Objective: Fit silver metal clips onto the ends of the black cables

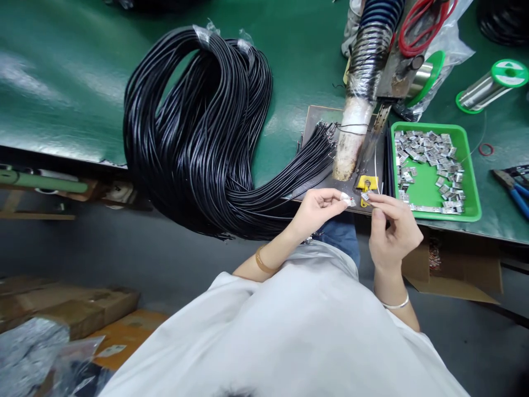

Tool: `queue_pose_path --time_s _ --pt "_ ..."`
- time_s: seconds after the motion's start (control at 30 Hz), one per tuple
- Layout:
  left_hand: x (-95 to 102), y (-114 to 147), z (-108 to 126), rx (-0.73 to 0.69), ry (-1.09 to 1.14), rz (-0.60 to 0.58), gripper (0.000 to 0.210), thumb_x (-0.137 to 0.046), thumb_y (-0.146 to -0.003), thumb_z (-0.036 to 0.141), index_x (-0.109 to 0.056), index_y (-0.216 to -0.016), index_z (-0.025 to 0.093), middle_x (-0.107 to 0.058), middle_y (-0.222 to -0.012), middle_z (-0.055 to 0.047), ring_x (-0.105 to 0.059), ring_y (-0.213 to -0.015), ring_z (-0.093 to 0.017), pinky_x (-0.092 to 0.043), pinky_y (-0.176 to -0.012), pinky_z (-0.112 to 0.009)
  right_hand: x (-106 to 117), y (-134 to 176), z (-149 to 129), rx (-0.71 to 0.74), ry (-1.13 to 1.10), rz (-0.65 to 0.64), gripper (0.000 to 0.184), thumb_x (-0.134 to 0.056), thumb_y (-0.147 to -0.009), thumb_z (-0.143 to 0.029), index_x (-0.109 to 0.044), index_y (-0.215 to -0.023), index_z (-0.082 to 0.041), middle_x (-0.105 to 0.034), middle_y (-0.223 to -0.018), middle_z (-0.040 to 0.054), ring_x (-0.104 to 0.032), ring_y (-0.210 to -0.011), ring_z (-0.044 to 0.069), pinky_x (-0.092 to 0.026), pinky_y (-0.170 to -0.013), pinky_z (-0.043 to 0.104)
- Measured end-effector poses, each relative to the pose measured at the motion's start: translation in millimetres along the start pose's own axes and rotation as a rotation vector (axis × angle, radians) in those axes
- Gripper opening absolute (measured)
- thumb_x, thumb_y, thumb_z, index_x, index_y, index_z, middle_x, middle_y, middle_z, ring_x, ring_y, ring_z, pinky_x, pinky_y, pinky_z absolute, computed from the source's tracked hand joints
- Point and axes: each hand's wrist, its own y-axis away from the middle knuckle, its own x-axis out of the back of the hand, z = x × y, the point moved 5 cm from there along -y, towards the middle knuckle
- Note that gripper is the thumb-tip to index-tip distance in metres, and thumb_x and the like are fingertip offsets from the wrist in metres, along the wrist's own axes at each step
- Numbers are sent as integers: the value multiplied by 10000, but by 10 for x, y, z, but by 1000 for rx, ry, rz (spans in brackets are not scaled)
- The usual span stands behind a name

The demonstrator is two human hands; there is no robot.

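Note:
My left hand point(316, 214) is closed at the table's front edge, thumb and forefinger pinching a small silvery-white piece point(351, 203) too small to make out fully. White wrapping covers its forefinger tip. Just to the right, my right hand point(394, 230) pinches a small metal connector point(365, 196) between thumb and fingers. The two pieces are close but apart. Behind them a yellow clip-like part point(367, 183) sits at the edge of a dark board. A green tray point(475, 190) of loose metal connectors point(430, 146) stands beside my right hand.
A large bundle of black cables point(198, 127) lies on the left, its ends fanned over the board. A taped duct hose point(359, 105) comes down in front. Solder spools point(481, 96), a red wire coil point(424, 27) and blue-handled pliers point(514, 190) are at right. An open cardboard box point(458, 267) stands below.

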Motion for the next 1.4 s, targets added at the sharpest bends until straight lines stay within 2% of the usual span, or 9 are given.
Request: queue_pose_path --time_s 0.07,0.17,0.37,0.5,0.7,0.77,0.9,1.17,1.4 --pt "-2 -12 3 -10 -14 19 271 -846 -687 347 -722 -775 123 -687 -739 -17 -595 -681 -88 -482 -680 -221 -15 22 -36 43 11 -25 226 -612 -897 -137 -666 -1035 -307 -762 -1038 5 -736 -958 186 -618 -830 373" --pt "-6 -19 2 -27 -34 33 225 -827 -691 305 -706 -740 121 -655 -689 0 -566 -648 -77 -465 -655 -209 -43 43 -44 67 34 -34 208 -677 -856 -133 -665 -980 -299 -770 -996 -2 -741 -894 171 -621 -789 345" --pt "-17 -24 -12 -28 -60 21 256 -785 -752 357 -739 -833 119 -660 -692 -1 -539 -625 -71 -452 -651 -214 -67 31 107 -116 -50 8 109 -693 -851 -184 -663 -918 -264 -763 -1006 26 -743 -928 199 -635 -792 380" --pt "-20 -36 13 -49 -60 35 257 -788 -754 368 -739 -802 120 -678 -713 -9 -566 -650 -80 -471 -672 -217 -96 33 64 43 15 -42 177 -702 -832 -129 -658 -930 -271 -770 -1052 14 -750 -944 186 -626 -835 359" --pt "-30 -62 46 -105 -53 53 156 -772 -741 272 -735 -759 122 -649 -648 14 -531 -591 -62 -442 -595 -183 -123 66 46 280 152 -69 253 -727 -800 -98 -653 -968 -272 -772 -1094 3 -765 -893 169 -640 -764 289" --pt "-32 -71 52 -120 -71 63 132 -765 -730 246 -731 -740 119 -644 -633 17 -520 -576 -57 -432 -579 -175 -120 53 75 235 73 -63 259 -726 -796 -84 -653 -979 -251 -759 -1142 18 -763 -928 174 -646 -793 293" --pt "-33 -90 59 -134 -117 86 114 -742 -731 226 -722 -726 114 -652 -646 8 -522 -583 -60 -431 -583 -172 -128 -13 153 -6 -40 -66 167 -692 -838 -110 -665 -961 -220 -745 -1173 56 -752 -990 197 -641 -863 357" --pt "-15 -97 76 -182 -246 136 149 -692 -776 243 -709 -724 105 -555 -599 22 -427 -557 -52 -355 -542 -182 -148 -140 84 33 17 -77 131 -701 -827 -94 -668 -876 -212 -761 -1058 46 -739 -1004 197 -615 -885 359" --pt "-17 -85 107 -182 -315 137 146 -690 -769 251 -711 -737 110 -515 -594 24 -391 -553 -56 -305 -520 -193 -145 -113 125 -136 -36 -102 88 -701 -841 -143 -684 -899 -206 -745 -1163 51 -752 -926 171 -633 -717 262"
